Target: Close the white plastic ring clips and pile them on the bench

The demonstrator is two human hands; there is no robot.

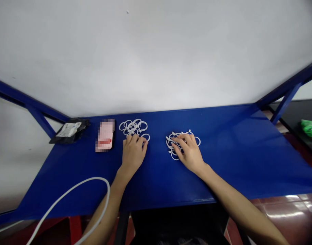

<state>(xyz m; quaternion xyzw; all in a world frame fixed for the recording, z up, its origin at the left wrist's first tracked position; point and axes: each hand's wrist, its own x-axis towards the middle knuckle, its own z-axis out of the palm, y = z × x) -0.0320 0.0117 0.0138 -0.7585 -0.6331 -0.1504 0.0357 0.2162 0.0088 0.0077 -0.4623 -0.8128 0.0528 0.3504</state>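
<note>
On the desk (156, 177), the right grip (190, 151) partly covers the white rings (168, 144), and the left grip (133, 149) hides what it touches. Toward the desk's left end, the pink object (105, 134) is pixelated and the label (69, 129) too small to read. Picture edges cut the green bag (311, 130) beyond the desk's right and the white cable (96, 178) at its near left.

A blue desk (237, 153) stands against a pale wall (156, 61), with blue metal braces (41, 119) slanting at both ends. Toward its far left corner lies a crumpled black plastic packet (69, 139) bearing a white label (69, 129); near it is a pink and red item (105, 135), blurred into blocks, perhaps a phone. A white cable (94, 178) loops across the lower left foreground. Off to the right, a bright green bundle (311, 129) rests on a dark surface (290, 115), and glossy reddish floor tiles (278, 207) show below the desk.
</note>
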